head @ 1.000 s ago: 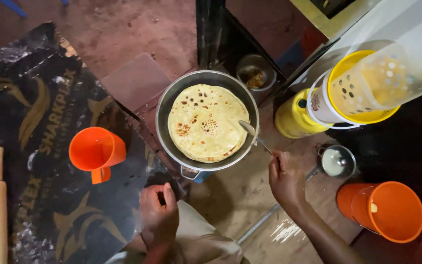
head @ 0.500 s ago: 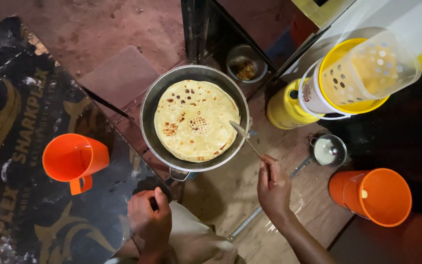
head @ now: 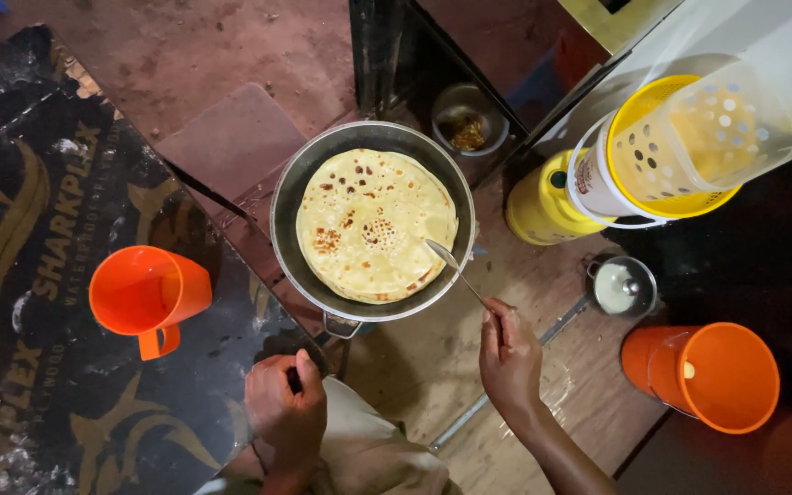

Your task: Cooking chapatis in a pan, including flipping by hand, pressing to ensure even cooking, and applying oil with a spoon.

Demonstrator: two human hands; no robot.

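A round flatbread (head: pixel 376 225), pale with brown spots, lay flat in a round metal pan (head: pixel 373 220) at the middle of the view. The right hand (head: pixel 509 359) was closed around the handle of a metal spoon (head: pixel 454 269), whose bowl rested at the flatbread's right edge, inside the pan rim. The left hand (head: pixel 286 411) was closed in a fist around a small dark object, apparently the pan's handle, though too little of it was shown to be sure. For this step to be done well, it was judged that the pan should be held steady from below while the spoon was kept low and flat, so that the soft bread would be pressed or spread evenly and not torn at its rim. An orange mug (head: pixel 147 295) stood left of the pan on a dark printed sheet (head: pixel 38 275) bearing gold lettering and curved gold shapes. To the right, a yellow container (head: pixel 543 203) was seen beside a white tub (head: pixel 598 179) carrying a label with a red band, and a yellow perforated basket (head: pixel 689 147) lay tipped over it. An orange bucket (head: pixel 717 376) stood at the lower right, a small metal cup (head: pixel 625 286) near it.
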